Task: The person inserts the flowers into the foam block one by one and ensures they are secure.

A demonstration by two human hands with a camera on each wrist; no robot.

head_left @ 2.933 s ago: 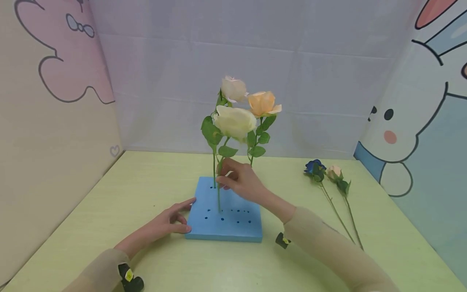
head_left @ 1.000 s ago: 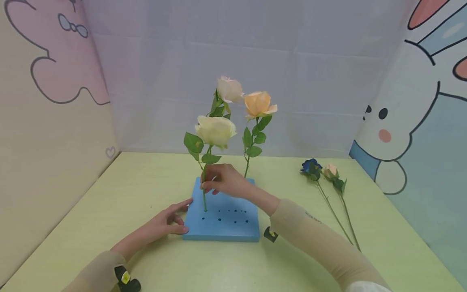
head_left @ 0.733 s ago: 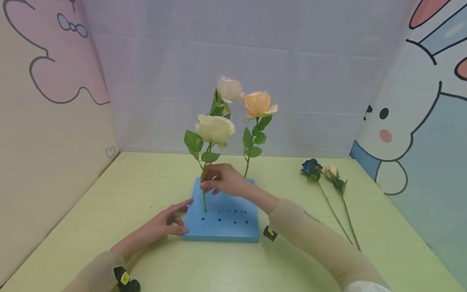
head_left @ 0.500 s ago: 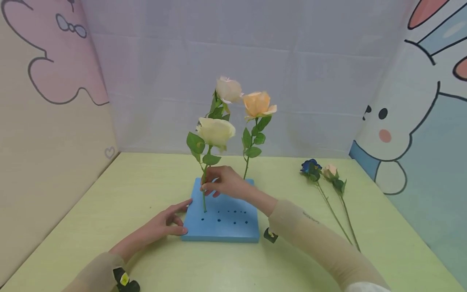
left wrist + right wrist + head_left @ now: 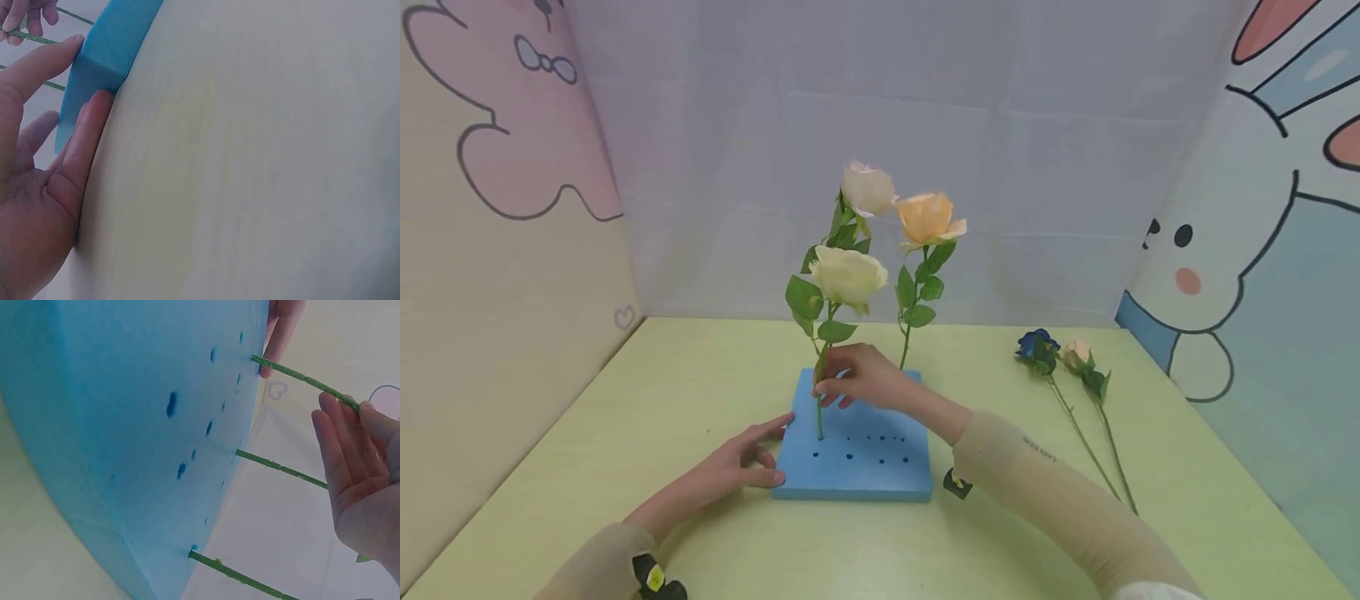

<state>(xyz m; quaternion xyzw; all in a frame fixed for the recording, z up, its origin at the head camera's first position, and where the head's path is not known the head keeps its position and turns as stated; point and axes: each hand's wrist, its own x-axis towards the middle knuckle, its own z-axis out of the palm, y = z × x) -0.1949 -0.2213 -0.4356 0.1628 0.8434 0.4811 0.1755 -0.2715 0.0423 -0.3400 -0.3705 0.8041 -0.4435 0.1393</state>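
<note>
My right hand [image 5: 865, 377] pinches the stem of a creamy white rose [image 5: 848, 275] between thumb and fingers. The stem's lower end meets a hole near the left side of the blue foam board [image 5: 868, 479]. In the right wrist view the held green stem [image 5: 306, 379] stands at the board's surface, with the right hand [image 5: 369, 481] around its upper part. My left hand [image 5: 741, 462] rests against the board's left edge, index finger above and thumb at the near corner. In the left wrist view its fingers [image 5: 94, 119] lie along the board's side.
A pale pink rose [image 5: 868, 190] and a peach rose [image 5: 927, 218] stand upright at the board's back. A blue rose [image 5: 1037, 350] and a small pale peach rose [image 5: 1078, 357] lie on the table [image 5: 700, 375] at right. Several holes dot the board's near part.
Over the earlier frames, my right hand has carried the creamy white rose leftward, its stem end now at a left hole. Lately it barely moves. The left hand stays at the board.
</note>
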